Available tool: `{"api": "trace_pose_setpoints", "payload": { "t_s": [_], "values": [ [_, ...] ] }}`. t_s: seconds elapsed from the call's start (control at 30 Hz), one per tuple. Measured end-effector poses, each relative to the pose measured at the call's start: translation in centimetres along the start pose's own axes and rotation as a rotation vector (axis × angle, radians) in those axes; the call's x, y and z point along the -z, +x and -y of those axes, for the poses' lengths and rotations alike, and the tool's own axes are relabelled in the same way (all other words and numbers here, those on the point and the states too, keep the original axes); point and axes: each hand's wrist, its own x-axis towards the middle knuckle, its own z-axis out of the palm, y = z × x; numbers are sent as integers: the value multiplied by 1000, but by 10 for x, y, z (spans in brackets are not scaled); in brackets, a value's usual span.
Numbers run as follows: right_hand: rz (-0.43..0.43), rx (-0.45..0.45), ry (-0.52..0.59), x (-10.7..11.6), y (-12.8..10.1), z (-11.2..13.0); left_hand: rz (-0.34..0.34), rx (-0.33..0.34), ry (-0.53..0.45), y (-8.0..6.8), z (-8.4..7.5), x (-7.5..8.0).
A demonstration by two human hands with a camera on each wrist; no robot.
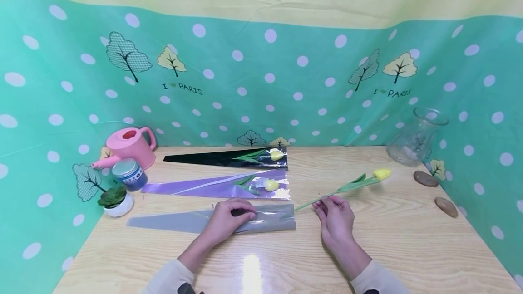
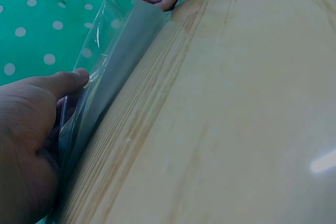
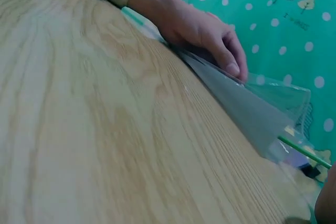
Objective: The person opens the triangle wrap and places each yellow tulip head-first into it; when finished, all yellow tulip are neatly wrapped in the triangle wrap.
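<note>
A grey flower sleeve [image 1: 271, 225] with a clear front lies on the table, its wide mouth facing right. My left hand [image 1: 229, 219] pinches the sleeve's clear upper layer near the middle; in the left wrist view that film [image 2: 97, 51] stands lifted off the grey backing. With fingertips and thumb, my right hand [image 1: 337, 219] holds a yellow tulip [image 1: 355, 186] by its green stem. The bloom points to the upper right, and the stem's lower end reaches into the sleeve's mouth, as the stem [image 3: 304, 152] in the right wrist view also shows.
Behind lie a purple sleeve [image 1: 220, 188] and a black sleeve [image 1: 204, 158], each holding a yellow tulip. At left stand a pink watering can [image 1: 136, 149], a blue jar [image 1: 132, 176] and a potted succulent [image 1: 118, 205]. A glass vase [image 1: 412, 144] and two stones [image 1: 426, 178] are at right.
</note>
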Motion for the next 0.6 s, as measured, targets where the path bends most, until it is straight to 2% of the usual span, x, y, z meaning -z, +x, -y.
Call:
{"api": "trace_pose_setpoints", "payload": {
  "t_s": [0.33,0.6],
  "values": [
    [11,-39,35,-14,-16,-15,-3,7,3,0,-1,0],
    [30,-72,-46,-13,-20,-17,-7,-17,7,-1,0,0]
  ]
}}
